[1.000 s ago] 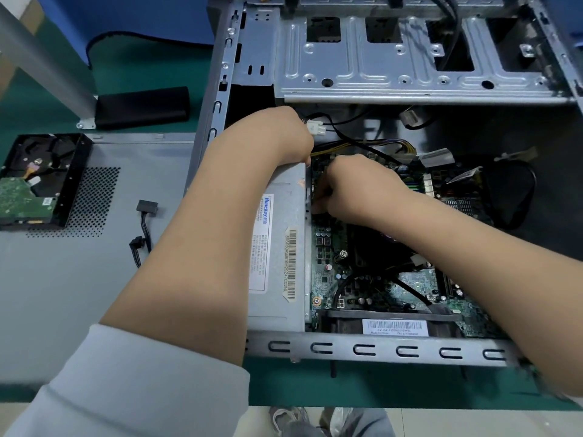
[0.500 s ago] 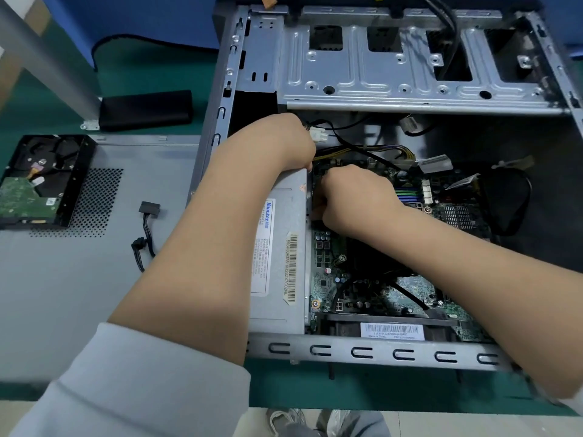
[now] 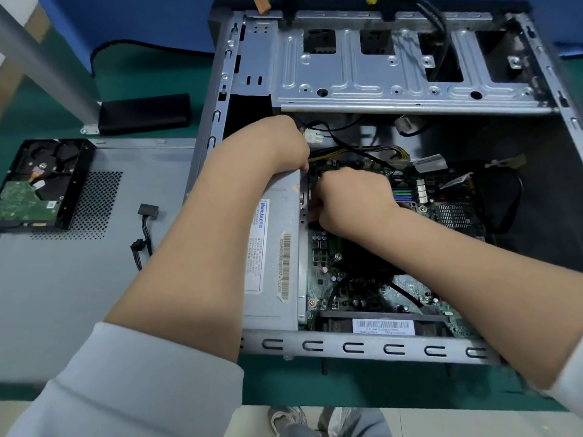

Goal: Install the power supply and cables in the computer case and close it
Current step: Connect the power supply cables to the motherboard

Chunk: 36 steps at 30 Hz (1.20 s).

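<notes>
The open computer case lies on its side on a green mat. A grey power supply with a barcode label sits in its left part, next to the green motherboard. My left hand curls over the far end of the power supply, where yellow and black cables and a white connector come out. My right hand is curled at the motherboard's edge beside the power supply and pinches a dark connector; its fingers hide most of it.
The grey side panel lies flat left of the case, with a hard drive in a black bracket and a loose black cable on it. A black block and a metal post stand behind. The drive cage spans the case's far side.
Both hands stay at the far end of the power supply. My right hand has shifted slightly toward the power supply's edge; the view has tilted a little.
</notes>
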### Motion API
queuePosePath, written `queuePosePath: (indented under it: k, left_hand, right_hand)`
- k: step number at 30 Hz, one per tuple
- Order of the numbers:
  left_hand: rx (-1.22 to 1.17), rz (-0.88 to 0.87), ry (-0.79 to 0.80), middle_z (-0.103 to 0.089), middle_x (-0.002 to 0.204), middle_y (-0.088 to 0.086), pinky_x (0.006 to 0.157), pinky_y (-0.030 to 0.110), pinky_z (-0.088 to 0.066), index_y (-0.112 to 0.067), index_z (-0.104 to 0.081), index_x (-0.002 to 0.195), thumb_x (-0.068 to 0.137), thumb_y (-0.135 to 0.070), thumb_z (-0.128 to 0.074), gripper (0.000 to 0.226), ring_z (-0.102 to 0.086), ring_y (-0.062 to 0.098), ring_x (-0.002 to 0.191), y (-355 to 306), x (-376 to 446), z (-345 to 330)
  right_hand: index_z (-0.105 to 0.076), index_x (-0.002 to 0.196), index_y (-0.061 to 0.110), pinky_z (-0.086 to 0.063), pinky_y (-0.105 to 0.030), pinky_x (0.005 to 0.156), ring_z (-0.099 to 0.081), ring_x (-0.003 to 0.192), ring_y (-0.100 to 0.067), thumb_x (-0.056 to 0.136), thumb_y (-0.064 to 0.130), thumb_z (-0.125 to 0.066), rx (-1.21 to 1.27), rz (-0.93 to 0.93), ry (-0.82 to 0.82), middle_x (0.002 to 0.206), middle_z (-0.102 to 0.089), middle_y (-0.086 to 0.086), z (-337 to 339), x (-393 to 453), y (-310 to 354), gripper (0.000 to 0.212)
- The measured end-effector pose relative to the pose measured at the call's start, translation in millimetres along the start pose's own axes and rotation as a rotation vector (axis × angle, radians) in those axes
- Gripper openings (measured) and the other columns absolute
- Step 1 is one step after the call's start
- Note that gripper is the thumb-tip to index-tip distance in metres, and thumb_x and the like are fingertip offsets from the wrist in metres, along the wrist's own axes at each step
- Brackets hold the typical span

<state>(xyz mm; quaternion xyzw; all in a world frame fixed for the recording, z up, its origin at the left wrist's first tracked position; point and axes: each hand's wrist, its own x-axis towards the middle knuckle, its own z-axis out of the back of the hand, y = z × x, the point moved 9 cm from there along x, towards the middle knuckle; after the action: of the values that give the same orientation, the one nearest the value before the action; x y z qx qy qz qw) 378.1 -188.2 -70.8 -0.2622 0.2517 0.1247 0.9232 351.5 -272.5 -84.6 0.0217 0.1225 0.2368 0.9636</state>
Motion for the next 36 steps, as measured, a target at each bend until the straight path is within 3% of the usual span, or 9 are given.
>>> queuePosePath:
  k: [4,8,13,17,20,24,29,32,36]
  left_hand:
    - [-0.066,-0.053,-0.011,-0.066,0.111,0.015,0.097,0.044,-0.048,0.002,-0.06,0.111,0.088,-0.006,-0.054,0.025,-0.062,0.03,0.105,-1.3,-0.6,2.2]
    - [-0.114,-0.071,0.016,-0.071,0.102,0.01,0.095,0.045,-0.049,0.003,-0.063,0.102,0.084,-0.004,-0.061,0.019,-0.065,0.027,0.1,-0.7,-4.5,0.8]
    - [-0.083,-0.164,0.078,-0.074,0.084,-0.002,0.093,0.046,-0.05,-0.004,-0.069,0.092,0.078,-0.017,-0.074,0.02,-0.068,0.02,0.087,-6.7,-6.3,-2.2]
    - [-0.1,-0.246,0.174,-0.074,0.083,0.006,0.094,0.048,-0.049,-0.016,-0.073,0.091,0.07,-0.024,-0.081,0.023,-0.069,0.028,0.089,-14.4,-14.7,-6.9]
    - [-0.177,-0.255,0.253,-0.075,0.085,0.007,0.093,0.046,-0.052,-0.018,-0.073,0.092,0.074,-0.015,-0.079,0.019,-0.071,0.027,0.088,-15.5,-16.3,-13.3]
    - [-0.266,-0.27,0.27,-0.075,0.084,0.004,0.081,0.028,-0.056,-0.015,-0.072,0.094,0.073,-0.016,-0.08,0.023,-0.072,0.021,0.077,-19.2,-22.4,-11.4]
    - [-0.215,-0.254,0.261,-0.071,0.073,0.001,0.059,0.019,-0.052,-0.01,-0.07,0.096,0.076,-0.017,-0.078,0.022,-0.066,0.015,0.066,-29.6,-28.0,-16.9]
    - [-0.092,-0.285,0.139,-0.07,0.079,0.005,0.056,0.015,-0.047,-0.016,-0.069,0.09,0.08,-0.023,-0.075,0.014,-0.061,0.011,0.064,-31.1,-27.0,-10.1]
    - [-0.025,-0.334,-0.017,-0.068,0.084,-0.01,0.067,0.019,-0.051,-0.027,-0.068,0.09,0.078,-0.035,-0.074,0.016,-0.06,0.0,0.07,-33.0,-31.6,2.3]
  right_hand:
    - [-0.058,0.086,0.02,-0.028,-0.029,0.058,-0.045,0.074,-0.026,0.082,0.039,-0.062,0.032,-0.01,0.016,0.082,-0.052,-0.005,-5.3,3.4,-3.8,0.02]
    - [-0.066,0.095,0.024,-0.043,-0.03,0.069,-0.058,0.089,-0.024,0.077,0.055,-0.066,0.211,-0.07,0.163,0.084,-0.057,0.001,-20.2,10.5,-20.6,0.036]
    - [-0.07,0.085,0.029,-0.04,-0.007,0.062,-0.057,0.069,-0.004,0.079,0.038,-0.074,0.542,0.034,0.255,0.076,-0.065,0.01,4.2,5.0,-32.2,0.011]
    - [-0.066,0.104,0.03,-0.046,-0.019,0.077,-0.062,0.087,-0.01,0.081,0.033,-0.072,0.442,0.055,0.344,0.095,-0.068,0.009,9.2,-15.2,-54.3,0.023]
    - [-0.067,0.105,0.032,-0.042,-0.009,0.071,-0.061,0.088,-0.007,0.083,0.034,-0.069,0.432,0.014,0.325,0.098,-0.066,0.011,9.9,-30.6,-78.7,0.021]
    - [-0.066,0.097,0.036,-0.042,-0.008,0.075,-0.061,0.091,-0.006,0.084,0.033,-0.068,0.641,-0.066,0.266,0.096,-0.067,0.01,7.9,-47.7,-99.8,0.014]
    - [-0.066,0.083,0.033,-0.046,-0.027,0.075,-0.06,0.081,-0.011,0.075,0.052,-0.062,0.675,-0.025,0.133,0.084,-0.064,0.008,23.2,-60.4,-96.0,0.022]
    - [-0.064,0.082,0.032,-0.045,-0.027,0.08,-0.055,0.085,-0.006,0.069,0.058,-0.054,0.554,0.057,0.106,0.086,-0.058,0.011,29.3,-70.2,-87.5,0.031]
    - [-0.062,0.078,0.034,-0.04,-0.012,0.051,-0.051,0.054,0.001,0.062,0.07,-0.057,0.717,0.041,0.183,0.065,-0.062,0.013,24.4,-87.2,-87.3,0.04]
